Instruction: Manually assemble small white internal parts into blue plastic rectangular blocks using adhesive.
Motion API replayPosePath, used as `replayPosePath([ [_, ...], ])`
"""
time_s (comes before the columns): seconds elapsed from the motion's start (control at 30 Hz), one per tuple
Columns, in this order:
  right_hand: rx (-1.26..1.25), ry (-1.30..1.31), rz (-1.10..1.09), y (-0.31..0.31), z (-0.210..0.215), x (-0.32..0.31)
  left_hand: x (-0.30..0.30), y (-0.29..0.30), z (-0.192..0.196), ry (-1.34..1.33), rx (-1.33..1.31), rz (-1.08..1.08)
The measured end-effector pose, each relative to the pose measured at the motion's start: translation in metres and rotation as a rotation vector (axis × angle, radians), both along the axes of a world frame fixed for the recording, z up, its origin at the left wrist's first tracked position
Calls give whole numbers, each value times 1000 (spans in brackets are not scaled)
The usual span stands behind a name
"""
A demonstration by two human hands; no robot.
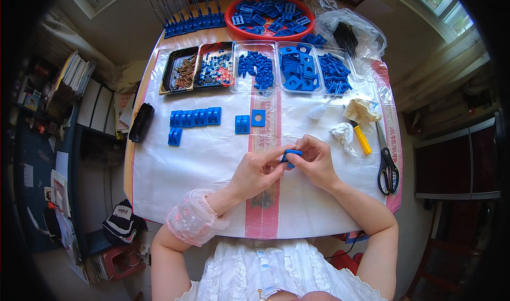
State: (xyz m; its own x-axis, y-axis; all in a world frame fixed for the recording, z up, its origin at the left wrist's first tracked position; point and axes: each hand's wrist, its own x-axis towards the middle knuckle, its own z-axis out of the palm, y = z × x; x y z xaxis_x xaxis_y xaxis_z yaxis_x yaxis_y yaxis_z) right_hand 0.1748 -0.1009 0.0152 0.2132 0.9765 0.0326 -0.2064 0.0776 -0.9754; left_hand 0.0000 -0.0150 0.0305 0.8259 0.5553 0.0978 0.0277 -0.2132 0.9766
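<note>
Covering the surface, the white plastic sheet is my landmark. Near its middle my left hand and right hand both pinch a small blue clip, fingers narrow around it. Squeezing unevenly could flick it off the sheet.

Both forearms come up from the lower edge and meet just above the red stripe that runs down the middle of the counter. The left hand lies left of that stripe, its wrist bent slightly inward, a ruffled pink cuff gathered around the forearm. The right hand sits right of the stripe, forearm bare, elbow out wide. The fingers of both hands curl toward each other and pinch a small blue piece between the tips; the exact grip seems thumb-and-forefinger, though partly hidden.
</note>
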Motion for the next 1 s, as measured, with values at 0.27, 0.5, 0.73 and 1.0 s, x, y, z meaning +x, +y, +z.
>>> replayPosePath([
  [0.27, -5, 32, -1, 1, 0, 3, 1, 1, -4, -12, -220, 4],
  [0.5, -67, -43, -12, -2, 3, 8, 3, 3, -3, -67, -351, 33],
  [0.73, -85, -58, 20, -1, 4, 9, 2, 4, -7, -59, -375, 31],
  [1.0, -15, -86, 86, 0, 0, 6, 2, 6, -6, -81, -375, 42],
])
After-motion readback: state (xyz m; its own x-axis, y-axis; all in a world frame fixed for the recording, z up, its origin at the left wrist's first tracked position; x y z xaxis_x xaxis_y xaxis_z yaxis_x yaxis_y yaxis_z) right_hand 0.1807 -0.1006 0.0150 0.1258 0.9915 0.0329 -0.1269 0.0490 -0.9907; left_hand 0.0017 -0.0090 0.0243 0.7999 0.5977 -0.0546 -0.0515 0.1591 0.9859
